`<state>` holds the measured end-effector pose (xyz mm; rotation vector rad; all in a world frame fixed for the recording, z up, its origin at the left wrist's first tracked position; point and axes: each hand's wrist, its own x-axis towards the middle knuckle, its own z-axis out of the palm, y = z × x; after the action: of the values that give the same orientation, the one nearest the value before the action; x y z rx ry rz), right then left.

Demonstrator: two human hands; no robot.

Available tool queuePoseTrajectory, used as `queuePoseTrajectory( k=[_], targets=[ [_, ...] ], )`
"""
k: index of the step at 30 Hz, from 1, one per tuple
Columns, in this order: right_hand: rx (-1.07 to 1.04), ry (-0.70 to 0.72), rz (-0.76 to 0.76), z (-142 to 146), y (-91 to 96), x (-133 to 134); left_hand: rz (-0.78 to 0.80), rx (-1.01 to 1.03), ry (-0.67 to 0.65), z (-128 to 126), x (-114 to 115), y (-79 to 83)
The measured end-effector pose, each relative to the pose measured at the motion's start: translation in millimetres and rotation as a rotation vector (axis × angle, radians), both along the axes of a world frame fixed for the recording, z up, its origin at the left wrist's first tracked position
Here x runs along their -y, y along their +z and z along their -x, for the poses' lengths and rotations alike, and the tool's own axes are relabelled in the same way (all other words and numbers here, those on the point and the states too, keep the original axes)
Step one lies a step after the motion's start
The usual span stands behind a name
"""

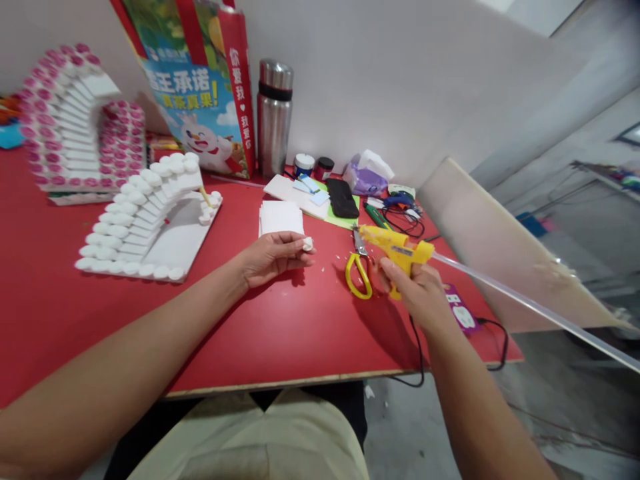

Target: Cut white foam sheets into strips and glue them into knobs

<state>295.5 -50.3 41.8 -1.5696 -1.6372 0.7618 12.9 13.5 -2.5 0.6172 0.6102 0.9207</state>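
Observation:
My left hand (277,259) is closed in a pinch on a small white piece (308,245), too small to make out fully. In my right hand (415,283) is a yellow hot glue gun (397,247), its nozzle pointing left and a long clear glue stick (530,303) sticking out of its back. Yellow-handled scissors (359,275) lie on the table just left of the glue gun. Beyond my left hand is a stack of white sheets (281,218). A white stair model (145,223), edged with round white pieces, stands to the left.
Behind on the red table (300,333) stand a pink-and-white stair model (75,133), a printed bag (200,93) and a steel thermos (275,120). A black phone (343,199), two small jars and a purple tissue pack (367,177) lie at the back. Cables hang over the front edge.

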Motion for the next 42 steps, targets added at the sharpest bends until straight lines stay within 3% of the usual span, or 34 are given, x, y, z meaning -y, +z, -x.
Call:
queuePoseTrajectory(
  k=[8, 12, 19, 23, 28, 31, 35, 37, 42],
  targets=[
    [0.136, -0.334, -0.041, -72.4, -43.4, -43.8, -0.031, 0.011, -0.013, 0.0, -0.2, -2.6],
    [0.19, -0.356, 0.024, -77.9, -54.7, -45.1, -0.054, 0.021, -0.024, 0.6, -0.8, -4.4],
    [0.508, -0.38, 0.031, -75.3, -48.5, -45.3, -0.081, 0.037, -0.055, 2.5, -2.1, -8.7],
    [0.604, -0.297, -0.034, -74.5, -48.4, -23.8, -0.09, 0.059, -0.053, 2.6, -2.0, -9.5],
    [0.783, -0.262, -0.233, -47.6, -32.0, 36.0, -0.09, 0.099, -0.058, 2.2, -0.8, -7.1],
    [0.616, -0.128, -0.352, -10.5, -5.2, 54.9, -0.072, 0.107, -0.072, 2.0, 0.7, -5.4],
    [0.21, 0.137, -0.321, 45.2, 21.3, 38.5, -0.06, 0.102, -0.079, 1.9, 2.5, -3.7],
    [0.099, 0.218, -0.337, 67.2, 22.4, 19.2, -0.064, 0.111, -0.075, 2.2, 2.4, -3.5],
    [-0.231, 0.199, -0.195, 94.0, 5.8, -28.8, -0.093, 0.135, -0.055, 4.2, -0.3, -3.3]
  ],
)
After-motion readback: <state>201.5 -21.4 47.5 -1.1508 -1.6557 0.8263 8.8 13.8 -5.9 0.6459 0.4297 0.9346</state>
